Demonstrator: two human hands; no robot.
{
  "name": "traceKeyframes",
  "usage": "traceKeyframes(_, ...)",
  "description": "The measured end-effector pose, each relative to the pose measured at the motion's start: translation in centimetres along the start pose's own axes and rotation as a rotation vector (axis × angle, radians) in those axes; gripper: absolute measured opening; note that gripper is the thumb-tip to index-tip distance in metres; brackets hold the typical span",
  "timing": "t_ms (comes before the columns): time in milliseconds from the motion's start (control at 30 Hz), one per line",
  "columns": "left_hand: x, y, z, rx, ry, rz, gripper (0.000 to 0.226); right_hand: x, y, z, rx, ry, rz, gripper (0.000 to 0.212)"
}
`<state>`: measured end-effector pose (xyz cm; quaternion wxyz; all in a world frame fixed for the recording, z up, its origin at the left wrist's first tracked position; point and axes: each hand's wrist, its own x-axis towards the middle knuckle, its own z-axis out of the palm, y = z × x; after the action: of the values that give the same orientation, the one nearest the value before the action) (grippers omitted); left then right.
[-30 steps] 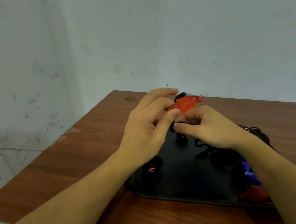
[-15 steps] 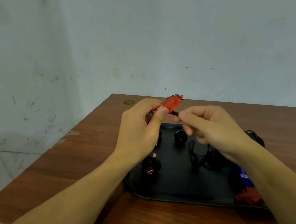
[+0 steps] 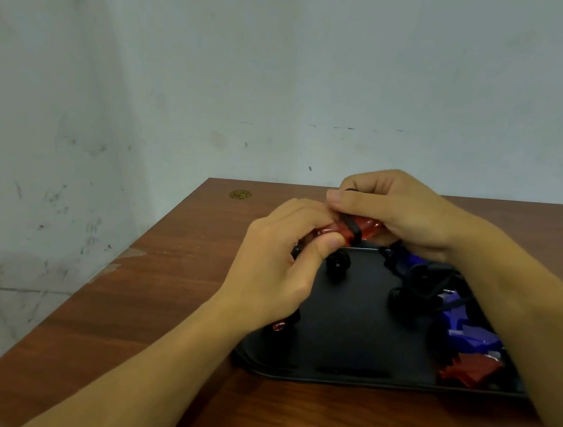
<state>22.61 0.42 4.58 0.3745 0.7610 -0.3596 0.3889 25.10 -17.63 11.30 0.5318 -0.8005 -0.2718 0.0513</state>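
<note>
Held piece: a glossy, translucent red plastic part (image 3: pixel 369 229), elongated and crossed by a black band (image 3: pixel 351 228), is held above the tray's far edge.
Left hand: the left hand (image 3: pixel 278 271) has curled fingers, and its thumb pinches the part's left end.
Right hand: the right hand (image 3: pixel 400 214) curls over the right end and grips it.
Tray: a flat, matte black tray (image 3: pixel 348 323) with rounded corners sits on a wood-grain table (image 3: pixel 163 288).
Loose parts: angular blue pieces (image 3: pixel 468 331) lie on the tray's right side.

red part (image 3: pixel 364 229): glossy translucent plastic | tray (image 3: pixel 348 323): matt black | table (image 3: pixel 163 288): smooth wood-grain
</note>
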Motion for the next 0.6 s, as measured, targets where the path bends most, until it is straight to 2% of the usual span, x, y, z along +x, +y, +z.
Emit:
traceKeyframes(167,-0.1,0.5,0.4,-0.268,0.042,-0.208,0.013,0.4,2.0,0.9,0.427,-0.021,0.063,0.036)
traceKeyframes(300,0.3,0.1,0.4,-0.371,0.156,-0.311,0.010,0.6,2.6,2.1,0.534,0.028,0.086,0.022)
traceKeyframes(367,0.4,-0.5,0.2,-0.353,0.211,-0.368,0.011,0.5,2.4,3.0,0.405,0.078,0.086,0.019)
traceKeyframes(500,0.4,-1.3,0.2,-0.254,0.257,-0.428,0.011,0.1,2.2,4.4,-0.121,0.164,-0.039,0.024)
traceKeyframes(600,0.3,-1.6,0.1,-0.121,0.252,-0.444,0.009,-0.6,1.5,4.7,-0.380,0.122,-0.069,0.026)
